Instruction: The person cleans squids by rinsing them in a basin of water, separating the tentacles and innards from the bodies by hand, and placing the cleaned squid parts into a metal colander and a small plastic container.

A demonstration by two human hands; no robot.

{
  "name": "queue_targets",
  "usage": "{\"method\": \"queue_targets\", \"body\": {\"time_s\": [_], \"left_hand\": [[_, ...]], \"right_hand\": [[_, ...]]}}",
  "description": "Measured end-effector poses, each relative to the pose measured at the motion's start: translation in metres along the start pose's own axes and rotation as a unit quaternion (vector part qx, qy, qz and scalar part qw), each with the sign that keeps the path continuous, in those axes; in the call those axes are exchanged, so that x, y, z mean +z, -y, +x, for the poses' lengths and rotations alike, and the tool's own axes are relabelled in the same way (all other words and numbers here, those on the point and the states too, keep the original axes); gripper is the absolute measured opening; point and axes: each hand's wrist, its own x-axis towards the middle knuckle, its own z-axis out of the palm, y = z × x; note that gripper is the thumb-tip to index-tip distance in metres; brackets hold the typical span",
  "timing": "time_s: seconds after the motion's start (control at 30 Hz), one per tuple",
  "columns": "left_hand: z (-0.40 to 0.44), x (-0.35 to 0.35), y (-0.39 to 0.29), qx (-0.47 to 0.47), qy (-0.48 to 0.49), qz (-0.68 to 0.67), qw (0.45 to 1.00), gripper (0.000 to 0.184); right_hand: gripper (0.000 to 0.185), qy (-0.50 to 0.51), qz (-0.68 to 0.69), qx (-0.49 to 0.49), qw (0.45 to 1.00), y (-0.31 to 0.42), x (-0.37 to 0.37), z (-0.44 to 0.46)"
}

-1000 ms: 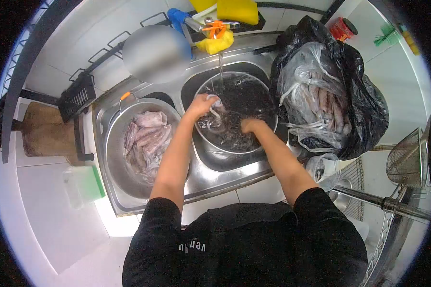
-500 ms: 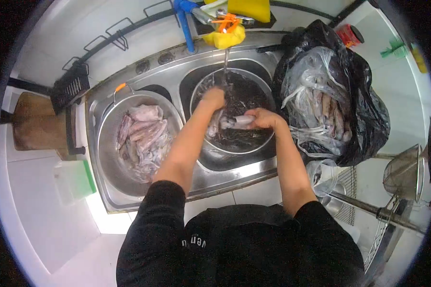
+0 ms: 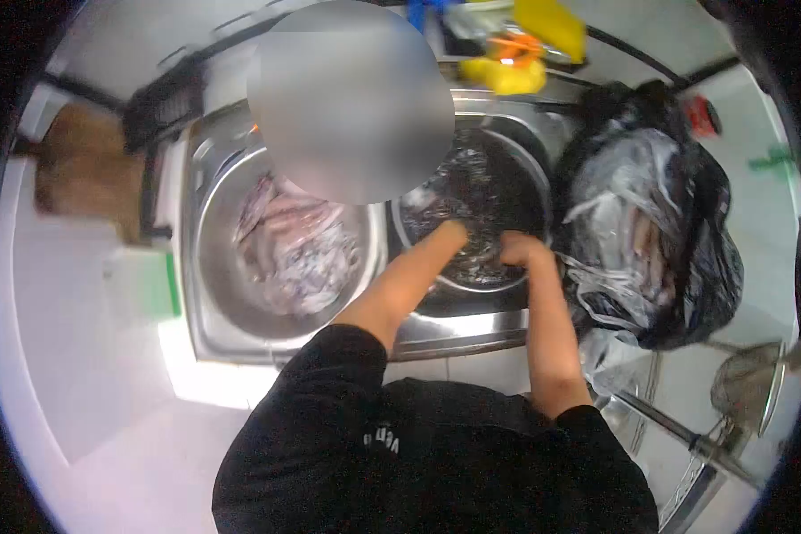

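While both forearms reach down into the right-hand basin of the sink, the left hand [image 3: 455, 234] dips into dark, rippling water in a metal bowl [image 3: 546, 185], at about six o'clock from the bowl's middle. The right hand [image 3: 520, 248] is at the bowl's four o'clock, bent at the wrist, near the left hand but apart from it. The fingers of the left hand are under the water, so I cannot tell whether they are spread, pressed together or pinching anything; those of the right hand are blurred and partly hidden, and I cannot tell their state either. A pale piece [image 3: 420, 198] shows at the bowl's ten o'clock, too blurred to make out. At nine o'clock from this bowl, a larger metal pan [image 3: 206, 233] holds a heap of squid [image 3: 298, 233], pinkish and whitish. At three o'clock, a black bag [image 3: 719, 276] lies open around a clear bag [image 3: 607, 191] with more squid inside. A yellow cloth [image 3: 505, 76] hangs at the bowl's one o'clock, and a brown board [image 3: 84, 160] is at the far ten o'clock.
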Motion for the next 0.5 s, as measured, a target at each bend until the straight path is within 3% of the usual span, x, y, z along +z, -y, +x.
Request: {"method": "queue_targets", "body": {"time_s": [0.07,0.1,0.13,0.17,0.2,0.3,0.37,0.4,0.5], "left_hand": [[-0.031,-0.018,-0.008,-0.004,0.052,0.006,0.999,0.028],[-0.051,-0.047,-0.021,-0.028,0.149,0.016,0.988,0.028],[-0.041,-0.031,-0.012,-0.028,0.117,-0.024,0.992,0.032],[-0.036,-0.022,-0.009,-0.032,0.096,-0.075,0.992,0.036],[-0.031,-0.014,-0.006,-0.034,0.071,-0.126,0.989,0.040],[-0.026,0.006,-0.005,-0.042,-0.014,-0.248,0.968,0.057],[-0.062,-0.024,-0.022,-0.063,0.024,-0.375,0.925,0.070],[-0.067,-0.026,-0.022,-0.060,0.020,-0.375,0.925,0.070],[-0.067,-0.026,-0.017,0.015,-0.024,-0.308,0.951,0.082]], "right_hand": [[0.050,-0.021,-0.017,0.001,1.000,-0.003,0.006,0.006],[0.057,-0.055,-0.023,0.030,0.998,-0.010,0.007,0.010],[0.065,-0.121,-0.029,0.018,0.992,-0.022,0.017,0.021],[0.068,-0.096,0.031,0.043,0.994,-0.018,0.009,0.018],[0.067,-0.144,0.045,0.067,0.986,-0.023,0.015,0.025],[0.059,-0.134,0.035,0.007,0.990,-0.002,-0.017,-0.004],[0.058,-0.023,0.193,0.033,0.980,0.008,-0.038,-0.023],[0.052,-0.030,0.245,0.030,0.969,0.018,-0.046,-0.037],[0.052,-0.105,0.202,0.028,0.973,-0.028,-0.026,-0.001]]}}
